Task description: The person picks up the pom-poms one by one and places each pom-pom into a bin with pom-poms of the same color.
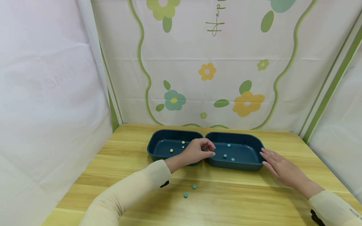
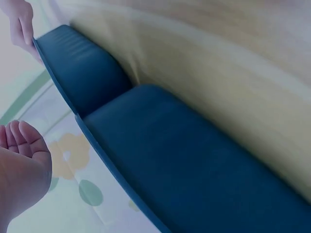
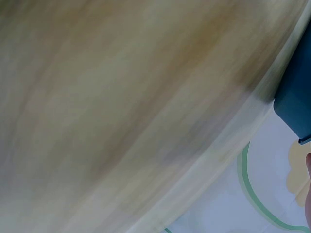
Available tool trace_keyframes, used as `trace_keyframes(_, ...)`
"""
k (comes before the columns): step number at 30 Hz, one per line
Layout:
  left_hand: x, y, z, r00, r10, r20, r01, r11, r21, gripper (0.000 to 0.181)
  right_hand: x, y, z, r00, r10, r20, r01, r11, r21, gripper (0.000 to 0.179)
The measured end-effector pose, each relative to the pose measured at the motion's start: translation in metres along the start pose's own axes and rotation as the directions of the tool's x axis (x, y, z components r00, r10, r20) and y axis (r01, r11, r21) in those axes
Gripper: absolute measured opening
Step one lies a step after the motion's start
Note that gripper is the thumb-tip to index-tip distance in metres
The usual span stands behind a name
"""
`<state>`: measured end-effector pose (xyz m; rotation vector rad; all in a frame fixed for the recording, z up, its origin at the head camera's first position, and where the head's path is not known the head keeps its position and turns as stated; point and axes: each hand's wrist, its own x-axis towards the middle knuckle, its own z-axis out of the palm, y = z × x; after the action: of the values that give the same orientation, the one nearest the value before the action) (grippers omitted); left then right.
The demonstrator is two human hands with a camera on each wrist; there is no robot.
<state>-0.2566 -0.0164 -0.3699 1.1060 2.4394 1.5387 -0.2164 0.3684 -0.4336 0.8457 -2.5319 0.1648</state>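
Two dark blue trays stand side by side on the table. My left hand [image 1: 197,150] is over their adjoining ends, fingers loosely curved and a gap showing between thumb and fingertips; nothing held is visible. Its curved fingers [image 2: 29,141] also show in the left wrist view, beside the tray rim. Small yellow balls [image 1: 171,150] lie in the left tray [image 1: 158,156]. In the right tray [image 1: 240,164] are small teal balls [image 1: 225,156]. My right hand [image 1: 282,168] touches the right tray's outer end with extended fingers.
Two more teal balls, one nearer [image 1: 185,195] and one farther [image 1: 194,186], lie on the wooden table [image 1: 240,201] in front of the trays. A flower-printed white cloth [image 1: 181,78] hangs behind, with further white cloth at both sides.
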Motion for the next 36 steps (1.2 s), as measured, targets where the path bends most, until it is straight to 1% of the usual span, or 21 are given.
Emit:
trace_keyframes(6, -0.022, -0.001, 0.001, 0.999, -0.031, 0.011, 0.032, 0.998, -0.058, 0.01, -0.001, 0.001, 0.0, 1.0, -0.005, 0.0, 0.005, 1.0, -0.005, 0.04)
trace_keyframes(12, -0.047, -0.007, 0.002, 0.997, -0.052, 0.051, 0.057, 0.992, -0.111, 0.011, 0.0, 0.0, 0.0, 1.0, -0.009, -0.008, 0.009, 1.0, -0.005, 0.04)
trace_keyframes(16, -0.062, -0.011, 0.001, 0.996, -0.065, 0.066, 0.072, 0.991, -0.11, 0.013, 0.001, -0.001, -0.001, 1.0, -0.015, -0.013, 0.015, 1.0, -0.002, 0.039)
trace_keyframes(19, -0.071, -0.014, -0.001, 0.994, -0.073, 0.079, 0.081, 0.993, -0.091, 0.018, 0.001, 0.0, -0.001, 1.0, -0.02, -0.011, 0.02, 1.0, -0.007, 0.039)
trace_keyframes(24, -0.086, -0.017, -0.006, 0.99, -0.095, 0.103, 0.102, 0.992, -0.072, 0.013, 0.001, 0.0, -0.001, 1.0, -0.022, -0.008, 0.022, 1.0, -0.006, 0.04)
trace_keyframes(26, -0.092, -0.019, -0.008, 0.989, -0.094, 0.112, 0.102, 0.992, -0.072, 0.012, 0.0, 0.0, -0.001, 1.0, -0.019, -0.006, 0.019, 1.0, -0.007, 0.04)
trace_keyframes(31, -0.102, -0.024, -0.015, 0.987, -0.082, 0.135, 0.091, 0.994, -0.059, 0.013, 0.0, 0.001, -0.001, 1.0, -0.023, -0.009, 0.022, 1.0, -0.017, 0.04)
trace_keyframes(36, -0.11, -0.025, -0.019, 0.978, -0.112, 0.174, 0.121, 0.992, -0.04, 0.013, 0.0, 0.0, 0.0, 1.0, -0.029, -0.012, 0.028, 0.999, -0.014, 0.039)
